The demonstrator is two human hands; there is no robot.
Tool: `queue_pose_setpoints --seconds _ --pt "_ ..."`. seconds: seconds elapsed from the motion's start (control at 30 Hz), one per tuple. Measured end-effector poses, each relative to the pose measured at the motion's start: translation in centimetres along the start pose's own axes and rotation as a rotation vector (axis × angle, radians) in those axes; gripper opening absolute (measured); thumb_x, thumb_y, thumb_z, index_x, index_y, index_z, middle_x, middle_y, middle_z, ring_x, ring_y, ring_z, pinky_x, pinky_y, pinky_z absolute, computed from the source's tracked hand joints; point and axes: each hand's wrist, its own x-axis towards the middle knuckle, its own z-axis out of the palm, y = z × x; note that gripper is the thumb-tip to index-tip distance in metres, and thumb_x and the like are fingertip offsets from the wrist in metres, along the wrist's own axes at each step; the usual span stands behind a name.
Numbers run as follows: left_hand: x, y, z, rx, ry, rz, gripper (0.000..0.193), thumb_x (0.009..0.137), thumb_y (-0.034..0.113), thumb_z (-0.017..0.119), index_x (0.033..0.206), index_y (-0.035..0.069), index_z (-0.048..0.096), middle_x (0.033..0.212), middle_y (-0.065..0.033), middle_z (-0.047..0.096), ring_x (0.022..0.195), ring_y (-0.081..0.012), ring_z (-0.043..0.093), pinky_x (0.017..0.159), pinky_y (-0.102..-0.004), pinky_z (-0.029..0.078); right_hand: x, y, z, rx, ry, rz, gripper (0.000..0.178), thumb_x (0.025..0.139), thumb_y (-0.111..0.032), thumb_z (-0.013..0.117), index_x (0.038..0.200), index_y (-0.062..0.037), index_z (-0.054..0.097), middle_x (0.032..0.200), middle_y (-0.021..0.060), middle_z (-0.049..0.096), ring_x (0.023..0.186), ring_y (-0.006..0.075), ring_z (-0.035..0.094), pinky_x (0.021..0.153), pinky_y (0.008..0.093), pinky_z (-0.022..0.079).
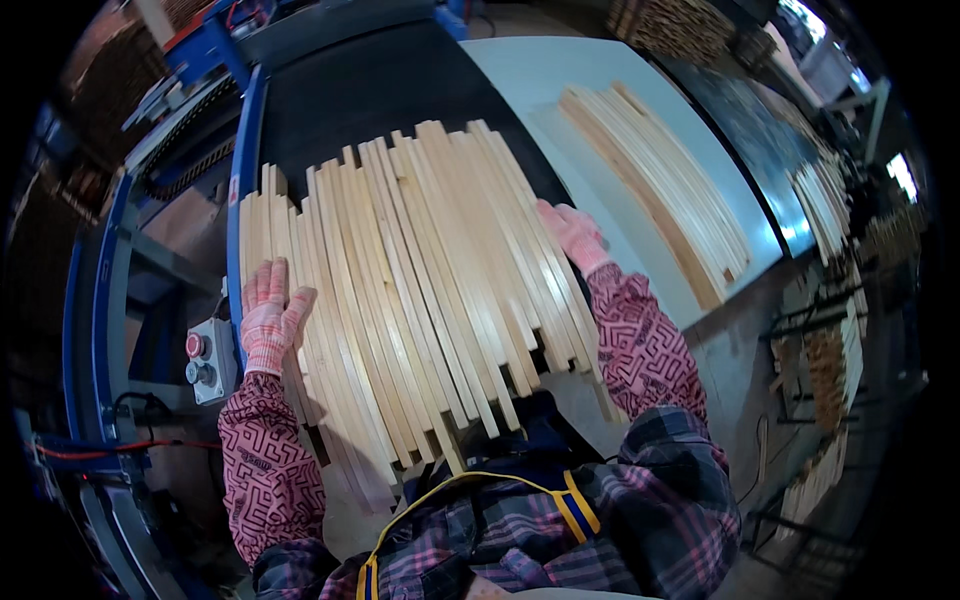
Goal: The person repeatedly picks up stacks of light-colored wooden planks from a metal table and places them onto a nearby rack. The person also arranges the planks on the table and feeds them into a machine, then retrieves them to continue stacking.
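Note:
A broad layer of pale wooden strips (420,270) lies side by side in front of me, on a black conveyor belt (350,80). Their near ends are uneven and stick out toward my body. My left hand (270,318), in a pink-and-white work glove, lies flat along the left edge of the layer, fingers stretched out and thumb apart. At the right edge, my right hand (575,235), in a similar glove, rests against the outermost strip with its fingers extended. Neither hand is wrapped round a strip.
On the right, a pale table (530,75) carries a smaller bundle of wooden strips (660,180). A blue machine frame (250,170) borders the belt on the left, with a control box (210,360) bearing round buttons beside it. Stacked wood (675,30) stands farther back.

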Motion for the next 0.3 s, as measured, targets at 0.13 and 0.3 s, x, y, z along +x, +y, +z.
queue_pose_setpoints --seconds 0.13,0.3 --pt "1.7 -2.7 -0.2 -0.059 -0.024 -0.050 0.077 0.094 0.062 0.051 0.156 0.019 0.034 0.162 -0.0150 0.029 0.150 -0.0357 0.022 0.123 -0.0423 0.017 -1.2 1.1 -2.2 -0.204 0.174 -0.460 0.072 0.089 -0.066 0.052 0.136 -0.0121 0.060 0.134 0.0151 0.063 0.129 0.0395 0.054 0.109 0.0457 0.040" --pt "2.7 -3.8 -0.4 -0.092 -0.029 -0.030 0.078 0.093 0.060 0.054 0.156 0.019 0.035 0.162 -0.0130 0.030 0.150 -0.0339 0.022 0.123 -0.0422 0.016 -3.6 8.5 -12.5 -0.521 0.646 -0.167 0.093 0.080 -0.056 0.073 0.149 -0.0030 0.041 0.143 0.0244 0.051 0.134 0.0369 0.049 0.110 0.0468 0.041"
